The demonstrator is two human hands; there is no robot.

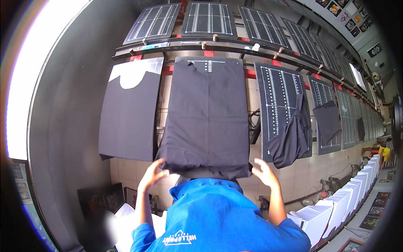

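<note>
the left hand (pixel 153 174) and right hand (pixel 266 173) are open, fingers curved; contact is unclear. the cloth (pixel 206 113) lies toward two o'clock from the left, ten from the right, over its board (pixel 218 65). the step seems to be laying it flat; the next move likely calls for evening its rumpled lower edge.

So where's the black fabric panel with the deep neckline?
Head view: the deep-necked panel lies on the near row's leftmost board, left of the central black panel.
</note>
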